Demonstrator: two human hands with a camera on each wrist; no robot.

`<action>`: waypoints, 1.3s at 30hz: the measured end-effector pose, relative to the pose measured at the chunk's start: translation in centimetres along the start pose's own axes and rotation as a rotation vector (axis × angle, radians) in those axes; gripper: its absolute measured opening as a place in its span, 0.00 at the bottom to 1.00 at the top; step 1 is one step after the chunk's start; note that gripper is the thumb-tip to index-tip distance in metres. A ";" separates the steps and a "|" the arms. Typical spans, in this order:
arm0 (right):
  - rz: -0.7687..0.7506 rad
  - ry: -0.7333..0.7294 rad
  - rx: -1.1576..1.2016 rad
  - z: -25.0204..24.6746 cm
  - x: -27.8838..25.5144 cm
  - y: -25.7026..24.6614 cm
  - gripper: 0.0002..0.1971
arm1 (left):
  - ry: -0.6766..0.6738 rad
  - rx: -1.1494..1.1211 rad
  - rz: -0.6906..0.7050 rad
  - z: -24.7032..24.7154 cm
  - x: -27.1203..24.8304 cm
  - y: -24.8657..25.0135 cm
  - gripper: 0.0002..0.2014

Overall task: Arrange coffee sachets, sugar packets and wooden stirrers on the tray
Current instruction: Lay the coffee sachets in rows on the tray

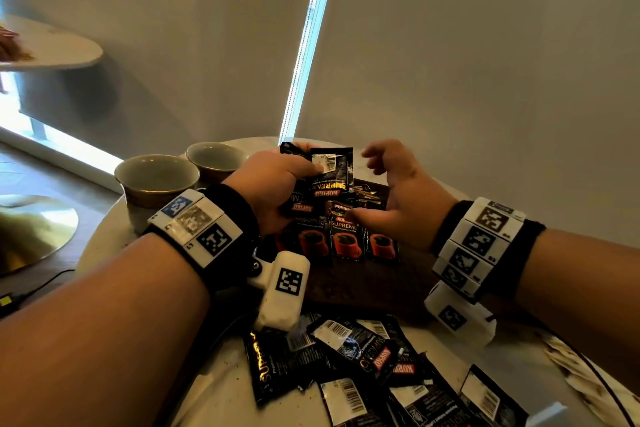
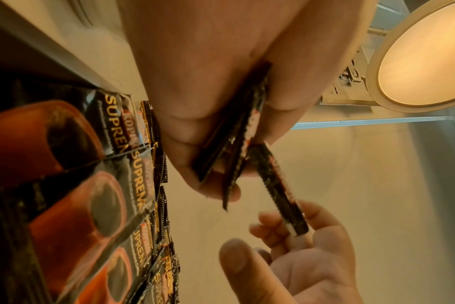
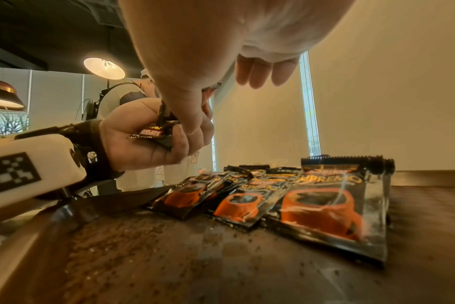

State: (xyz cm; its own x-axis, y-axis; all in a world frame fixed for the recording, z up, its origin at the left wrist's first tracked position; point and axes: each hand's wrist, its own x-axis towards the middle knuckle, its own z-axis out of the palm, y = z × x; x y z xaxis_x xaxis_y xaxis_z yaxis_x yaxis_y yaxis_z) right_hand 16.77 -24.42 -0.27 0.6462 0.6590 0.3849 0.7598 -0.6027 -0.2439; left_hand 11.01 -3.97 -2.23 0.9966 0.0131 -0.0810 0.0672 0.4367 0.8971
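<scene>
My left hand (image 1: 311, 170) grips a fanned bunch of black coffee sachets (image 1: 332, 170) above the far side of the dark wooden tray (image 1: 374, 284). The left wrist view shows these held sachets (image 2: 237, 144) edge-on between thumb and fingers. My right hand (image 1: 370, 184) hovers just right of them, fingers loosely curled and thumb out, holding nothing; one sachet's end reaches its fingers (image 2: 281, 224). A row of sachets (image 1: 346, 243) with orange cup prints lies face up on the tray (image 3: 221, 257). More loose sachets (image 1: 363, 357) lie piled on the table in front of the tray.
Two empty ceramic cups (image 1: 156, 177) (image 1: 214, 156) stand at the table's far left. Pale strips (image 1: 581, 378) lie at the front right edge; I cannot tell what they are. Brown granules are scattered over the tray's bare near part (image 3: 112, 246).
</scene>
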 end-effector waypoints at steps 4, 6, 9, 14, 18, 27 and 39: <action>-0.125 0.065 0.025 0.5 0.1 0.0 0.28 | 0.004 0.018 0.019 -0.1 0.1 -0.2 0.13; -0.130 0.037 0.003 0.3 0.4 -0.3 0.23 | -0.009 0.026 0.021 -0.1 0.1 -0.2 0.13; -0.082 -0.003 -0.003 0.1 0.8 -0.2 0.14 | -0.013 0.029 0.030 0.0 0.4 -0.3 0.10; -0.078 0.036 -0.003 0.3 0.8 0.6 0.12 | -0.011 0.008 0.028 -0.2 0.6 -0.4 0.10; -0.097 0.059 0.037 0.4 0.9 0.7 0.08 | -0.011 0.056 -0.027 -0.2 0.7 -0.6 0.11; -0.043 0.075 0.301 -0.2 0.9 -0.8 0.18 | -0.117 0.145 0.033 -0.8 0.9 -0.5 0.25; -0.106 0.091 -0.002 -0.9 0.7 -1.2 0.29 | 0.011 0.194 0.091 -0.6 1.1 -0.4 0.06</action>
State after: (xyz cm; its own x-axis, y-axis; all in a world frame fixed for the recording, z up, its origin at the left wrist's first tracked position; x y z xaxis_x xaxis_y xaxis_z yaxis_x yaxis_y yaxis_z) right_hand 16.22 -23.64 1.10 0.5530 0.6755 0.4878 0.8234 -0.5325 -0.1960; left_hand 12.07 -3.53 -2.92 0.9985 0.0551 0.0002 -0.0141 0.2519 0.9676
